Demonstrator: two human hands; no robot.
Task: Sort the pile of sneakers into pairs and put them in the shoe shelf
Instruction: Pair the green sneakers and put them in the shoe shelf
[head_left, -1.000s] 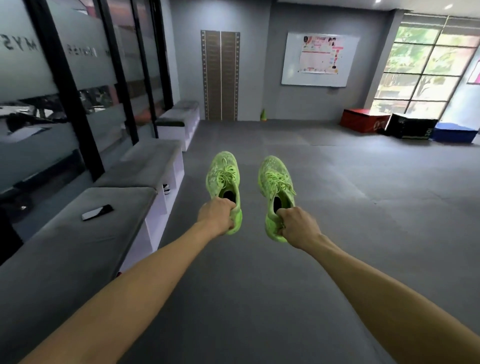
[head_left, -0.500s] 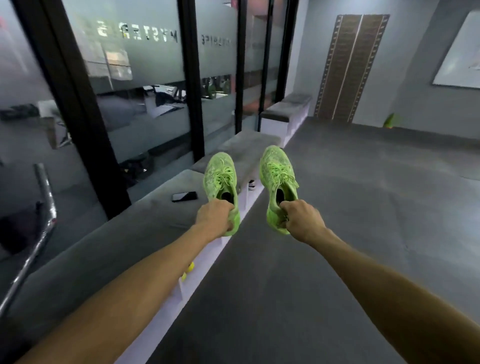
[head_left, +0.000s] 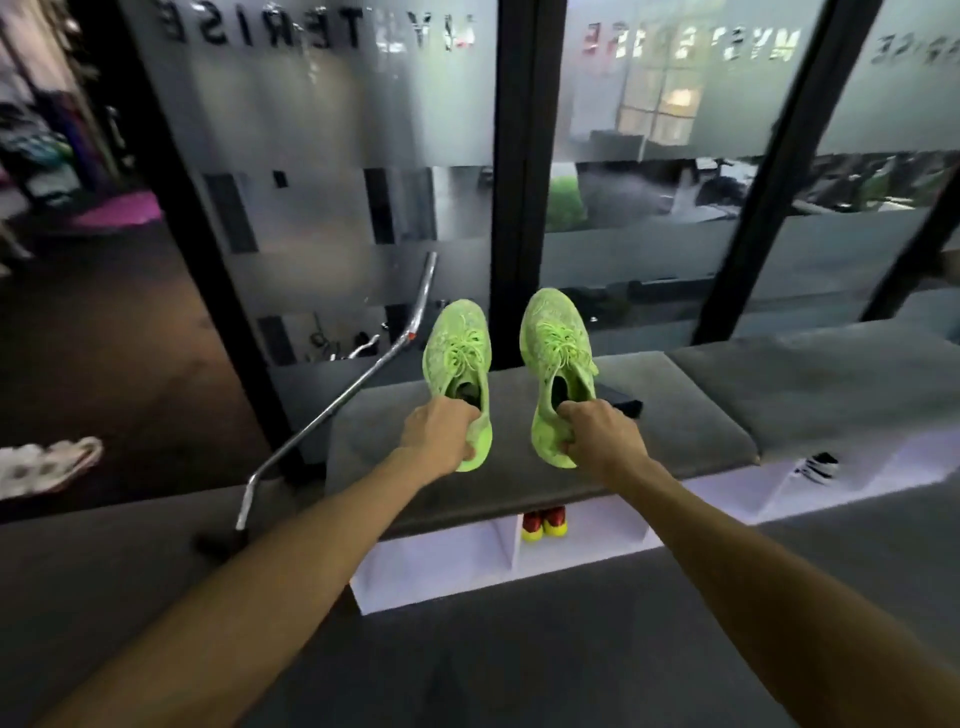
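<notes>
Green shoes hang one from each of my hands: my left hand (head_left: 440, 435) grips the heel of the left shoe (head_left: 458, 364), my right hand (head_left: 597, 437) the heel of the right shoe (head_left: 558, 358), toes forward, kept side by side as a pair. Beyond, the white shelf (head_left: 441, 566) under the grey bench (head_left: 691, 415) holds red-and-yellow shoes (head_left: 543, 525) in one compartment; the one to its left looks free.

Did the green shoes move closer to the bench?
Yes. The green shoes, gripped by the left hand and right hand, were beside the bench out over the floor; now they hang over its cushion.
</notes>
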